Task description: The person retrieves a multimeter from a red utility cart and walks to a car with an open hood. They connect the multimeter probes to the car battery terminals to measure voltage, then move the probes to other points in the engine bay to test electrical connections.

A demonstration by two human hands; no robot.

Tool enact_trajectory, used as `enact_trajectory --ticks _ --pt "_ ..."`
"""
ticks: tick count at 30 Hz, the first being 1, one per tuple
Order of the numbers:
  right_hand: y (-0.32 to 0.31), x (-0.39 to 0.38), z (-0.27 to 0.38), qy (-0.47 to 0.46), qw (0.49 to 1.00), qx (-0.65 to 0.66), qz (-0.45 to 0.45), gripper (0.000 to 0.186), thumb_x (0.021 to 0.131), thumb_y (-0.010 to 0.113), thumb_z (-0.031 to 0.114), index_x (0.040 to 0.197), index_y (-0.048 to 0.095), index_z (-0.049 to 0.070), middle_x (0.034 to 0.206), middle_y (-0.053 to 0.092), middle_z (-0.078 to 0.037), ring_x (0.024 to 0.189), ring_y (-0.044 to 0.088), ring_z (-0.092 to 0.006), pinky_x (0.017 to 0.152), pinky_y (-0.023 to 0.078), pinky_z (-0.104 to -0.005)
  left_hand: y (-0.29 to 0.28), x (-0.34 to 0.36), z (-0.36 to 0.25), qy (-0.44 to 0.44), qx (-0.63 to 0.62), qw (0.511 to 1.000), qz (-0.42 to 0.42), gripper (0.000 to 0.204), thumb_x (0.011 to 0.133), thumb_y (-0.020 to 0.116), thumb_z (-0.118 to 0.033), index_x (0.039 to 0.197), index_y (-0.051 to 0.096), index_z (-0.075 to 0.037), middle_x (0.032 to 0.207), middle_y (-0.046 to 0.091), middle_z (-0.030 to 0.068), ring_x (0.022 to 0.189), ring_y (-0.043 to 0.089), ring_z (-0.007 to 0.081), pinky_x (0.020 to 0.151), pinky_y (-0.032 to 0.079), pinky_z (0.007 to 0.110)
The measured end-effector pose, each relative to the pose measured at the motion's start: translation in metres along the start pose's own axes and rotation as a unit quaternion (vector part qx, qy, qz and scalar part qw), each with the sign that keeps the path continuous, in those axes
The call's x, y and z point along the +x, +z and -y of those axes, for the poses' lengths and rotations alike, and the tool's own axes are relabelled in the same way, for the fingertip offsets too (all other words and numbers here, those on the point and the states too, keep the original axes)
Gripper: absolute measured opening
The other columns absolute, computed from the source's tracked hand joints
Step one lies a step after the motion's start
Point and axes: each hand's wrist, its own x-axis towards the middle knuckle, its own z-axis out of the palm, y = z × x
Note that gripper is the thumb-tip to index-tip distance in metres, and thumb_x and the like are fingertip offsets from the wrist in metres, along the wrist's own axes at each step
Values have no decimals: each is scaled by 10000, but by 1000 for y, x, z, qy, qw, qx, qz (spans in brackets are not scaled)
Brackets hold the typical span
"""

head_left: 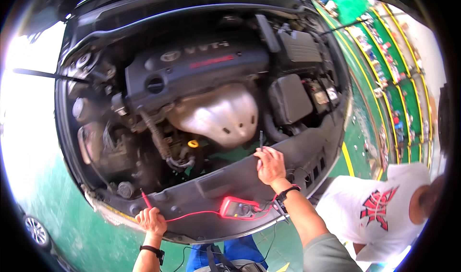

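My left hand (151, 221) is closed around a red test probe (146, 200), its tip pointing up above the front edge of the engine bay. A red lead runs from it to a red-cased multimeter (238, 208), which lies on the black front panel (201, 219) between my hands. My right hand (270, 165) grips a black test probe (261, 138) that points upward over the panel's inner edge, near the silver heat shield (218, 111). Neither probe tip visibly touches a contact. The meter's reading is too small to make out.
Behind the panel sit a black engine cover (192, 63), a yellow dipstick loop (193, 144), a black box (290, 99) and the battery (318, 96). Another person in a white T-shirt (370, 205) stands at the right. Shelves with green boards (389, 70) line the right side.
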Motion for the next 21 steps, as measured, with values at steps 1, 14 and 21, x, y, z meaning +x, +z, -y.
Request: enact_trajectory --ticks 1,14,21 --pt "2 0 0 3 1000 1 2 388 801 668 87 1170 598 186 1215 676 -38 1221 578 -268 1018 423 -465 1 -2 1 -2 -3 1000 5 245 663 603 -79 886 580 -175 816 526 51 802 530 282 761 349 419" --pt "-2 3 -1 15 1000 16 6 378 803 676 94 1160 595 187 1196 670 -37 1216 579 -264 1013 431 -451 -13 17 -22 -58 -61 996 27 296 784 625 -7 1060 620 -113 973 628 87 928 586 322 847 401 437" --pt "8 -7 -4 4 1000 5 -11 391 810 635 59 1178 581 180 1231 678 -51 1236 568 -294 1017 413 -477 -21 123 -86 34 -189 981 21 411 779 671 37 1176 645 -64 1130 682 128 1090 640 345 937 486 436"
